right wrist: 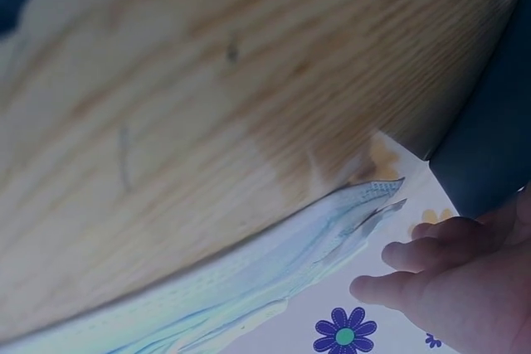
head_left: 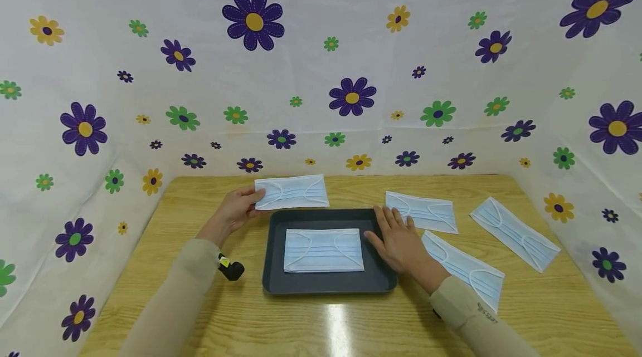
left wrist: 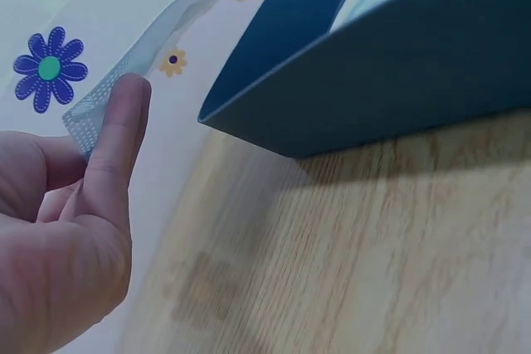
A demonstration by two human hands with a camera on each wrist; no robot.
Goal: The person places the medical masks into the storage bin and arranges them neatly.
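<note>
My left hand (head_left: 236, 209) pinches the left end of a light blue face mask (head_left: 293, 192) by thumb and fingers, raised behind the tray's back left corner. In the left wrist view the same mask (left wrist: 170, 26) shows nearly edge-on between the fingertips. A dark grey tray (head_left: 326, 285) lies in the middle of the table with a neat layer of face masks (head_left: 323, 251) inside. My right hand (head_left: 398, 240), fingers extended, is over the tray's right rim, its fingertips overlapping the left end of another mask (head_left: 426, 213) in the head view.
To the right, a loose mask (head_left: 466, 270) lies beside my right forearm and another mask (head_left: 514, 234) lies slanted farther right. A flower-print cloth (head_left: 301, 67) stands behind and along both sides of the wooden table (head_left: 281, 323).
</note>
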